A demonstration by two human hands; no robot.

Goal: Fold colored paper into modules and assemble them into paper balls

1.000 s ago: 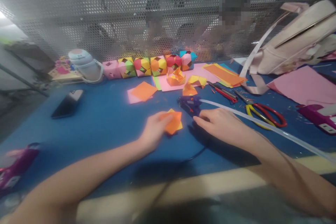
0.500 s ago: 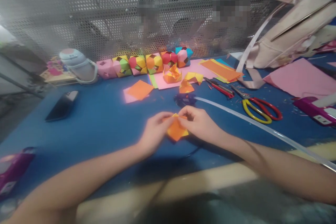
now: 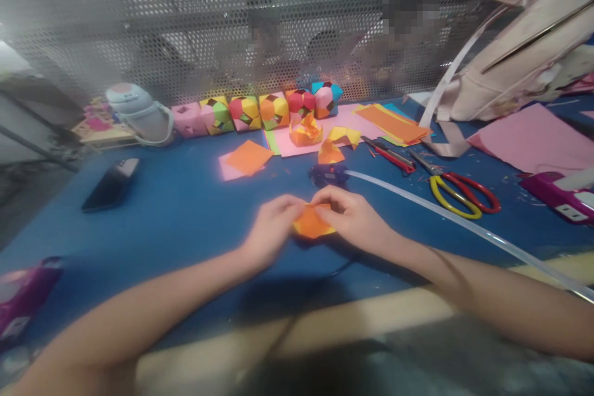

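Observation:
Between my two hands is a small folded orange and yellow paper piece (image 3: 314, 223), held just above the blue table (image 3: 185, 229). My left hand (image 3: 275, 226) pinches its left edge, and my right hand (image 3: 348, 213) grips the upper right side with thumb and fingers. Beyond my hands lie an open folded orange-yellow paper piece (image 3: 338, 142) and a cup-like orange one (image 3: 306, 131). To their left, an orange square sheet (image 3: 249, 158) overlaps a pink one (image 3: 227, 168).
A row of colourful paper balls (image 3: 244, 113) stands by the mesh panel. Scissors (image 3: 457, 192), a red-handled cutter (image 3: 392, 156), a clear tube (image 3: 445, 213) and a beige bag (image 3: 524, 55) are on the right. At left are a phone (image 3: 111, 185) and bottle (image 3: 139, 112).
The held paper has tilted, so its lower point shows less and it looks flatter and wider. Both hands stay in nearly the same place.

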